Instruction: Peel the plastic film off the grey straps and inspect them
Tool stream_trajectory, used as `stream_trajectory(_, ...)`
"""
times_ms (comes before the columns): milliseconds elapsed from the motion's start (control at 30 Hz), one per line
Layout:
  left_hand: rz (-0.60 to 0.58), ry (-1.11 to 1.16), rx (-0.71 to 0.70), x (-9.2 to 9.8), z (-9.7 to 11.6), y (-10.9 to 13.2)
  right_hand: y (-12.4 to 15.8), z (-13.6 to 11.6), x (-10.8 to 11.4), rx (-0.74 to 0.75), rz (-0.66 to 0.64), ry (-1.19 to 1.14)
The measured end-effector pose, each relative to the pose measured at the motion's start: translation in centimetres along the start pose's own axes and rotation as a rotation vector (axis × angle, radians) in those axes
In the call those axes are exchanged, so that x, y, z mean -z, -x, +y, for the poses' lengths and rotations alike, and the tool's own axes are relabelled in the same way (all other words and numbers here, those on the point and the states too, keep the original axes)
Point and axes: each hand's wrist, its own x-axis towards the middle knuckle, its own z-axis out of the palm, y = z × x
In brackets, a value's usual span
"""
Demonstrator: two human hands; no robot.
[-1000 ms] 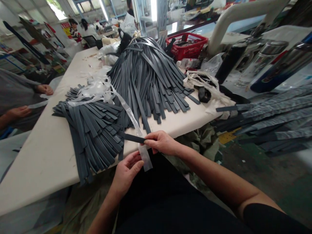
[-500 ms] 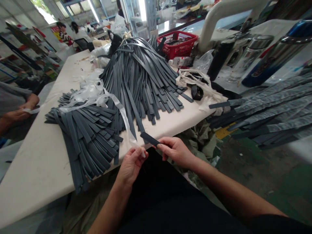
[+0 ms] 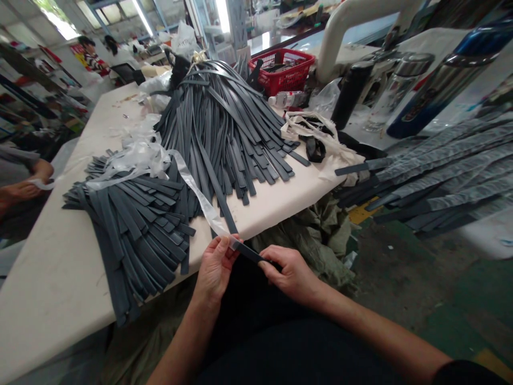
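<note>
Dark grey, flat rubbery strip (image 3: 246, 252) spans both hands just off the table edge (image 3: 280, 211): right hand (image 3: 292, 274) pinches its near end, left hand (image 3: 214, 267) pinches the clear film ribbon (image 3: 196, 192) against it. The thin film could tear if tugged sideways.

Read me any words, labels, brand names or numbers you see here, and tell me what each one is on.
Nothing can be read for certain.
Blue flask: a dark red label with light lettering, too blurred to read.
Red and yellow wall sign: too small and blurred.
Clear plastic bottle beside the red basket: label unreadable.
Dark strip held in both hands, and the strip piles: no print visible.
</note>
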Motion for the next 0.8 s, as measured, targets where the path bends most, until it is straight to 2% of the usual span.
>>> stream_trajectory(200,0.009,-0.045,-0.025,0.3,-0.4,0.3,0.3,0.1,-0.3,-0.053,-0.051,-0.002)
stream_trajectory(400,-0.051,-0.158,0.018,0.3,-2.0,1.1,-1.3,-0.4,-1.0,-0.083,-0.027,-0.104)
stream_trajectory(467,-0.043,-0.144,0.0,0.3,-1.9,1.0,-1.2,0.0,-0.6,-0.094,-0.085,-0.167)
stream_trajectory(533,-0.008,-0.112,-0.051,0.5,-1.4,0.6,-0.1,1.0,0.1,-0.138,-0.228,-0.204)
stream_trajectory(633,0.049,-0.084,-0.08,1.4,-0.8,0.1,2.7,3.0,1.1,-0.296,-0.432,-0.235)
stream_trajectory(733,0.014,-0.122,-0.033,2.2,-1.7,0.3,4.2,4.1,1.0,-0.431,-0.464,-0.281)
stream_trajectory(800,-0.034,-0.174,-0.003,2.4,-3.0,0.9,3.5,3.9,0.4,-0.425,-0.438,-0.287)
